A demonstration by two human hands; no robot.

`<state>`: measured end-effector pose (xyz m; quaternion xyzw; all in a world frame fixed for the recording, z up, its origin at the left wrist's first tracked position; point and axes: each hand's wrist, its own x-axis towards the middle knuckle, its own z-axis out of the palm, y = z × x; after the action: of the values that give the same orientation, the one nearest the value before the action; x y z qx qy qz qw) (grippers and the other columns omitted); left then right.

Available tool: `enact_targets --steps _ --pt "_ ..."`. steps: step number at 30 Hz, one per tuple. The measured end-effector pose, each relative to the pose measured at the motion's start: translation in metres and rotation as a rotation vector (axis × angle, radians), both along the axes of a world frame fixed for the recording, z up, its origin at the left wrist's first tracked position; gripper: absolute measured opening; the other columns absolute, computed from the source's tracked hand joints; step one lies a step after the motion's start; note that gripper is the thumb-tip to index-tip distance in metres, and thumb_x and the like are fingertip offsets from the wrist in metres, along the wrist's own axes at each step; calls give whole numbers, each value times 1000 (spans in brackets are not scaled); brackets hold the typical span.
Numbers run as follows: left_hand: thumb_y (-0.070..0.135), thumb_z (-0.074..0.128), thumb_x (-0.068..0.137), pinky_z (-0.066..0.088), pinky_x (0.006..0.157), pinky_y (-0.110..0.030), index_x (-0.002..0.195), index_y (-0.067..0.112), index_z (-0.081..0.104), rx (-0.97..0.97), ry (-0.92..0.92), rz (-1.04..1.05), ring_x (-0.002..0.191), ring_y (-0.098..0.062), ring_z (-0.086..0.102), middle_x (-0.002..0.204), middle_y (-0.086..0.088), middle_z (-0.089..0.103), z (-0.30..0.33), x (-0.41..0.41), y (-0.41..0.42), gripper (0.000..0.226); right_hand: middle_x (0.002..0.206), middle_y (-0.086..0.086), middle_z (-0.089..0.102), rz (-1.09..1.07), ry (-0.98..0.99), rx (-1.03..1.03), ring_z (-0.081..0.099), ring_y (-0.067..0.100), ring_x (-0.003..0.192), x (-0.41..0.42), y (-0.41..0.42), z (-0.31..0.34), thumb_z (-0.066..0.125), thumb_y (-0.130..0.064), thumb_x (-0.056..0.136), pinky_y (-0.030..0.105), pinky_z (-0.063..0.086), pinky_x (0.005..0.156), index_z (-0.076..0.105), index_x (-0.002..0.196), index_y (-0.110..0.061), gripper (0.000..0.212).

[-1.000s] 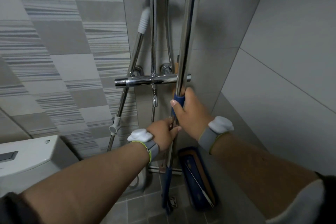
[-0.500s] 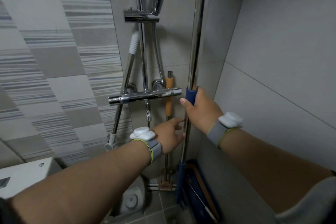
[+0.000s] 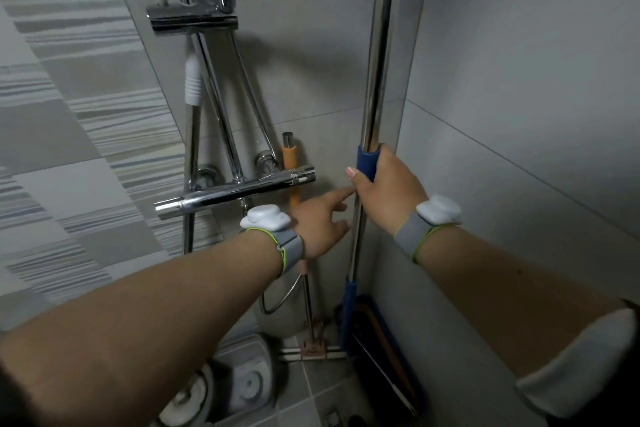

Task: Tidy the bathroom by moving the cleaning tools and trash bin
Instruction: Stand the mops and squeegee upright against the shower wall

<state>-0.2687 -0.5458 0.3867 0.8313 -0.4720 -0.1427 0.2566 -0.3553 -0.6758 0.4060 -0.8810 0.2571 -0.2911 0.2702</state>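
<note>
Since the moment before, the mop pole (image 3: 372,87) has ended up further right in the frame, near the corner of the two grey walls, and your left hand (image 3: 320,218) has let go of it. Your right hand (image 3: 384,187) is wrapped around the pole at the blue grip (image 3: 366,163), right of centre, thumb up along the left side of the grip. The chrome pole runs upright from your fist out of the top of the frame, and down below your fist to a second blue sleeve (image 3: 348,308) near the floor. The blue mop head (image 3: 388,340) lies at the lower right, against the base of the right wall.

Your left hand sits just left of the pole and below your right hand, fingers loosely spread and holding nothing; the index finger points toward the pole and reaches almost to your right fist. Whether it touches is unclear.

Behind your left hand stands an orange-handled tool (image 3: 291,163), its shaft reaching the floor at a flat head (image 3: 313,350). Left of it is the chrome shower mixer bar (image 3: 235,192) with its riser pipes. A white-capped handle (image 3: 193,85) leans in the upper centre-left.
</note>
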Motion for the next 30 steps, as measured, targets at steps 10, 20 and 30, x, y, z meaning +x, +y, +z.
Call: enact_targets --steps 10,20,30 --pt "38 55 91 47 99 -33 143 39 32 152 -78 39 112 -16 60 139 8 53 -26 47 -89 57 101 -7 59 62 38 94 55 18 78 52 -91 -48 56 -49 90 29 45 67 46 110 -33 27" --pt "42 56 88 42 106 -35 147 43 28 345 -196 56 127 -23 52 145 1 48 -60 81 -157 66 96 -6 56 30 134 343 54 20 79 99 -175 -120 59 -33 94 28 40 70 48 111 -27 21" --pt "39 59 89 41 107 -33 147 40 30 397 -116 45 130 -25 49 147 -1 45 -83 91 -170 65 98 1 64 -98 317 475 64 31 89 117 -216 -186 57 -39 92 36 52 82 49 109 -27 22"
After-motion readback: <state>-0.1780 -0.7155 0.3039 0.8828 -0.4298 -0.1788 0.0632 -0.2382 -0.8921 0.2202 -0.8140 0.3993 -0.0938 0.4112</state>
